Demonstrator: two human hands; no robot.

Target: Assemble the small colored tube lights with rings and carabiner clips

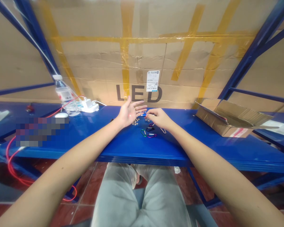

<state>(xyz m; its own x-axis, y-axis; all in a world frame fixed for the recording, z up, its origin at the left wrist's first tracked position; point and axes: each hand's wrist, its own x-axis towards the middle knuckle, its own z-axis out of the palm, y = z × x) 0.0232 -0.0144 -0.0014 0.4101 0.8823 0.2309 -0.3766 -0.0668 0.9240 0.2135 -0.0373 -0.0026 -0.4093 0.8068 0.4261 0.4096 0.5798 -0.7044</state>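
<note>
My left hand (129, 114) is held palm up above the blue table (123, 143), its fingers stretched out and spread. Facing it, my right hand (159, 117) has thumb and fingers pinched together at a small bright blue piece (143, 115); its exact kind is too small to tell. The left fingertips are close to this piece. Beneath my hands lie small metal rings (135, 122) in a loose group. Nearer to me are several carabiners: a green one (143, 133), a purple one (151, 136), a black one (150, 129) and a silver one (163, 130).
An open cardboard box (236, 130) stands on the right. On the left are a water bottle (65, 96), a white power strip (88, 105) and a red cable (11, 157). A large cardboard sheet (97, 69) closes off the back, between blue metal posts (251, 52).
</note>
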